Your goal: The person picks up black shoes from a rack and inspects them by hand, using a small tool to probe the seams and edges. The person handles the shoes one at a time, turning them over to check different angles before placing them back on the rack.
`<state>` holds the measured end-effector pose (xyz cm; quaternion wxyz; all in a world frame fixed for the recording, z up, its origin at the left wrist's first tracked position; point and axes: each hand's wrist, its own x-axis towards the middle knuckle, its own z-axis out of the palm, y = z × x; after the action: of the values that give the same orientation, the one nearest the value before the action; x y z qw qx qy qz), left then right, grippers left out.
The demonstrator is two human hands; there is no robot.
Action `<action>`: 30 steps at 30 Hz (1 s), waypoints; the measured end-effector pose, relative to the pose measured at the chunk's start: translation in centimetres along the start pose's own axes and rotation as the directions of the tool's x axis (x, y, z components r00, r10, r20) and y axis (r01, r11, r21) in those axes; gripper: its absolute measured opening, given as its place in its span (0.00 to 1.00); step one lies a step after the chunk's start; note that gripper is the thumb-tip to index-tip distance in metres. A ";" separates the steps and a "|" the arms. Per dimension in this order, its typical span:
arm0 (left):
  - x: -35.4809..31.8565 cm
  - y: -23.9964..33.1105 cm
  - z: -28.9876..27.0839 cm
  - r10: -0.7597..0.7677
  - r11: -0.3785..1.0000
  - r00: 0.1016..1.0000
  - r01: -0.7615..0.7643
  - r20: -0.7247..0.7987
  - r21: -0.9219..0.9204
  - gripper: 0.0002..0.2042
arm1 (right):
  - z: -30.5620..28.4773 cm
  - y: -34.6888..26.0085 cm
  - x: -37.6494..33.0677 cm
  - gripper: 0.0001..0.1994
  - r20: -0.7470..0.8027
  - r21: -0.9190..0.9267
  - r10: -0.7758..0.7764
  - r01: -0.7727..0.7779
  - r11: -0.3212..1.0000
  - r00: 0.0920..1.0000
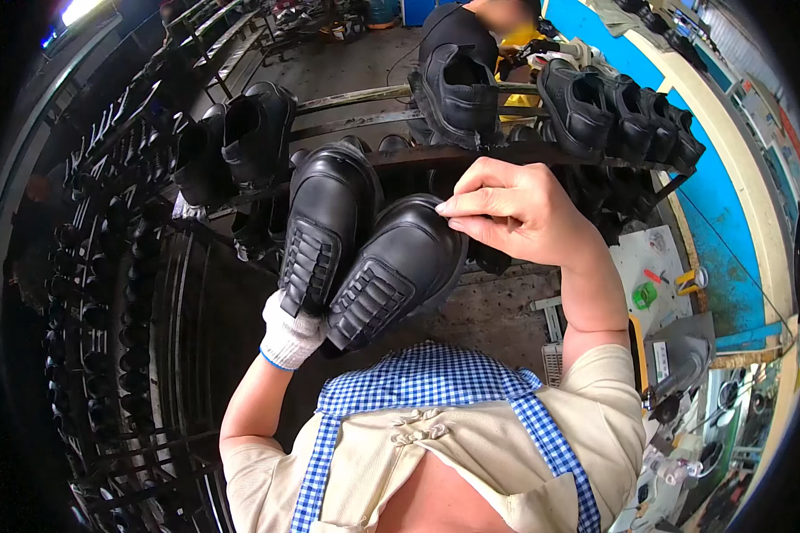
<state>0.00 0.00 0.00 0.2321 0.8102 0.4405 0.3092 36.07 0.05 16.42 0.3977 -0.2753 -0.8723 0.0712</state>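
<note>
In the head view, everything turns on the rim of the toe of the right-side shoe: its body lies at about 8 o'clock from the tips of my right fingers, which meet its toe edge. Its long axis runs from 7 o'clock at the tongue to 1 o'clock at the toe. The left-side shoe lies beyond it at 9 o'clock, its axis nearly 6 to 12. My right hand is the nearer to both toes; my left hand is down at the tongue ends.

On my right, thumb and forefinger are pinched together, with no gap I can see; whether a scrap sits between them, I cannot tell. My gloved left hand supports the 2 shoes from below, its fingers mostly hidden behind them.

Both uppers are smooth, black and leather-like, with rounded toes, curved raised seams and padded ribs across the tongues. My glove is white knit with a blue edge; my apron is blue-and-white check. At 12 o'clock, a dark rack carries more black shoes, and another person is beyond it.
</note>
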 end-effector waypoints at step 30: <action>-2.5 -3.1 -3.0 0.295 0.929 0.950 -0.309 0.098 0.205 0.26 | 4.0 -1.0 -1.1 0.07 0.143 0.319 0.428 -0.451 0.834 0.892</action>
<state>-4.94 -0.31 -0.68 0.1059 0.8986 0.3338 0.2642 33.32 -1.06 13.37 0.3836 -0.3919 -0.7722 0.3208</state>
